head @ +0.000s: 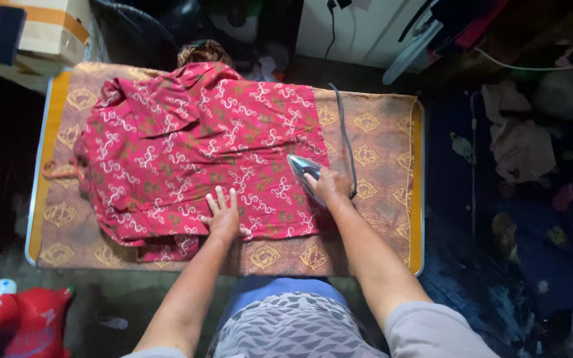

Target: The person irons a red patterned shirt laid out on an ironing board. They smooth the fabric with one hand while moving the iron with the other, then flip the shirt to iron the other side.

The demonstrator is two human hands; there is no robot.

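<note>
Red plastic toy animal (pixel 18 318) sits on the floor below the left corner of the low table (pixel 419 199), which is covered by a brown patterned cloth (pixel 379 142). A red printed garment (pixel 193 149) lies spread across the table's left and middle. The left hand (pixel 223 215) presses flat on the garment's near edge, fingers spread. Just right of it, the right hand (pixel 329 185) is wrapped around the handle of an iron (pixel 303 169) at the garment's right edge. The iron's cord (pixel 343 126) trails over the table's far side. Crumpled clothes (pixel 518 142) lie on the floor right of the table.
</note>
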